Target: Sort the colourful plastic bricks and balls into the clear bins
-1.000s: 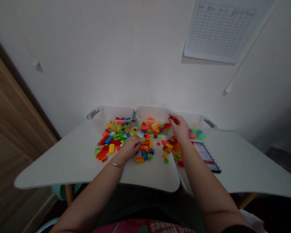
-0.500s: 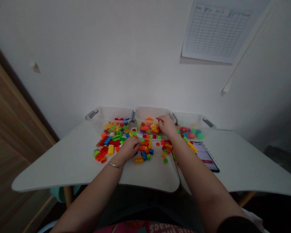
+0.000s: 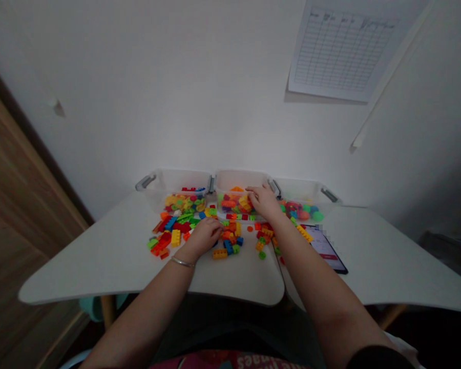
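Observation:
My left hand [image 3: 204,237], with a silver bangle at its wrist, rests low over the loose toy bricks. Its fingers are curled together at the left side of a heap of orange bricks [image 3: 228,234]; whatever they pinch is hidden. Over the front right part of the middle clear bin [image 3: 241,177] is my right hand [image 3: 264,201], fingers apart and the index stretched to the left. No brick shows in it. Mixed bricks fill the lower part of that bin. Near my left hand lie a yellow brick [image 3: 219,253] and a blue brick [image 3: 228,247].
A left clear bin [image 3: 176,178] and a right clear bin [image 3: 297,185] flank the middle one, both holding colourful pieces. A tablet-like device [image 3: 325,248] lies under my right forearm's side. Behind the bins stands a wall with a printed sheet [image 3: 341,51].
My right hand has shifted very slightly, its fingers spreading a little over the middle bin. My left hand stays in nearly the same place.

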{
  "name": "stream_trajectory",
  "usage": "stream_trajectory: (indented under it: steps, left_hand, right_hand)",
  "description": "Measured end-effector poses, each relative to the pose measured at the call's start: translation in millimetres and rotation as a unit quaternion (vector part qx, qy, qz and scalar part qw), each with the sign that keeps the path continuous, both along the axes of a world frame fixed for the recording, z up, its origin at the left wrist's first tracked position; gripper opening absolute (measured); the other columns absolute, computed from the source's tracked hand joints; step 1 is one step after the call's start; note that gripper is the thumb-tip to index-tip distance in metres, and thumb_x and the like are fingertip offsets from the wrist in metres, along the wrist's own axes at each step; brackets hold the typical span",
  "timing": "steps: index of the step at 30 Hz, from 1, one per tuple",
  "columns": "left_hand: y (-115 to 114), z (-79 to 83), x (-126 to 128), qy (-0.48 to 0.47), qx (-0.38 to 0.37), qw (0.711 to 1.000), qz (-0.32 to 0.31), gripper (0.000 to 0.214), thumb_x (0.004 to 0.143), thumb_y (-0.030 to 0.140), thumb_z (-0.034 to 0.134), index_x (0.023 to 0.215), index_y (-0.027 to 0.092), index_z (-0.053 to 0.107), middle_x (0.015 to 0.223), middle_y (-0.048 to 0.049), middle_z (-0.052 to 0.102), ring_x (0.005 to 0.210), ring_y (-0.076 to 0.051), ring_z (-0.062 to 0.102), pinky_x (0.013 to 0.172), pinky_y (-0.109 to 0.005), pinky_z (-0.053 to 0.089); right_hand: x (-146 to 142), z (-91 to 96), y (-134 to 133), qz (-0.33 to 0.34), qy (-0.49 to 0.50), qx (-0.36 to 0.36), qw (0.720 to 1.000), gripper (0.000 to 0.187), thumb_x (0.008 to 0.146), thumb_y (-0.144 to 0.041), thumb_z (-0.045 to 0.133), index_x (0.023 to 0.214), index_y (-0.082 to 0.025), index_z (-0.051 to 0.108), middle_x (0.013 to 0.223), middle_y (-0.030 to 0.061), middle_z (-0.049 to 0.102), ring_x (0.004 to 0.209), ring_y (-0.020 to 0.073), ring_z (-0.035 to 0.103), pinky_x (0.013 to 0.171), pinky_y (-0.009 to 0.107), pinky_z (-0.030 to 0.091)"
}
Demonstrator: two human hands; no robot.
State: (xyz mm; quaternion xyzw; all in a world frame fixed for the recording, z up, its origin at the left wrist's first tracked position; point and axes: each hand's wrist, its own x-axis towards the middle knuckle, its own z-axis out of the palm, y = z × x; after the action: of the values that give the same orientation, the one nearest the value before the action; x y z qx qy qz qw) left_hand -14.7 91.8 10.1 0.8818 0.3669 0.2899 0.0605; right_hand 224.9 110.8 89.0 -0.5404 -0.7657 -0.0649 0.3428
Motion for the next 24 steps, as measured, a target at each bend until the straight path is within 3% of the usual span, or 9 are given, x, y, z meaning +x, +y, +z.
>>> stream_trajectory:
  steps: [5, 13, 18, 24]
  left_hand:
    - [-1, 2.2, 0, 0.002, 0.003, 1.000, 0.002, 0.019, 0.088, 0.020, 0.050, 0.084, 0.017, 0.068, 0.089, -0.0071, 0.070, 0.090, -0.020, 0.060, 0.086, -0.034, 0.046]
    - [-2, 2.3, 1, 0.003, 0.001, 1.000, 0.003, 0.019, 0.088, 0.021, 0.050, 0.084, 0.019, 0.068, 0.090, -0.0065, 0.070, 0.090, -0.019, 0.061, 0.085, -0.033, 0.046]
    - [-1, 1.8, 3, 0.005, -0.001, 1.000, 0.003, 0.019, 0.089, 0.021, 0.050, 0.084, 0.018, 0.068, 0.089, -0.0066, 0.070, 0.090, -0.020, 0.061, 0.086, -0.034, 0.046]
    - [0, -1.0, 5, 0.002, 0.002, 1.000, 0.008, 0.019, 0.089, 0.022, 0.050, 0.086, 0.018, 0.069, 0.091, -0.0072, 0.070, 0.092, -0.020, 0.060, 0.087, -0.035, 0.046]
  right_hand:
    - [4, -2.9, 0, 0.039, 0.065, 0.042, 0.996, 0.029, 0.088, -0.021, 0.044, 0.103, -0.017, 0.068, 0.110, 0.0098, 0.071, 0.106, 0.0207, 0.062, 0.101, 0.042, 0.043]
    - [0, 5.3, -39, 0.059, 0.185, 0.130, 0.972, 0.027, 0.089, -0.025, 0.044, 0.103, -0.021, 0.067, 0.108, 0.0066, 0.070, 0.105, 0.0201, 0.061, 0.098, 0.040, 0.045]
    - [-10, -26.7, -59, 0.042, 0.176, 0.081, 0.980, 0.027, 0.088, -0.021, 0.043, 0.100, -0.021, 0.068, 0.104, 0.0072, 0.071, 0.100, 0.0203, 0.062, 0.093, 0.037, 0.048]
    - [-23, -71.2, -72, 0.055, -0.019, -0.051, 0.997, 0.033, 0.085, -0.015, 0.050, 0.115, -0.020, 0.066, 0.120, 0.0069, 0.066, 0.112, 0.0217, 0.057, 0.101, 0.038, 0.042]
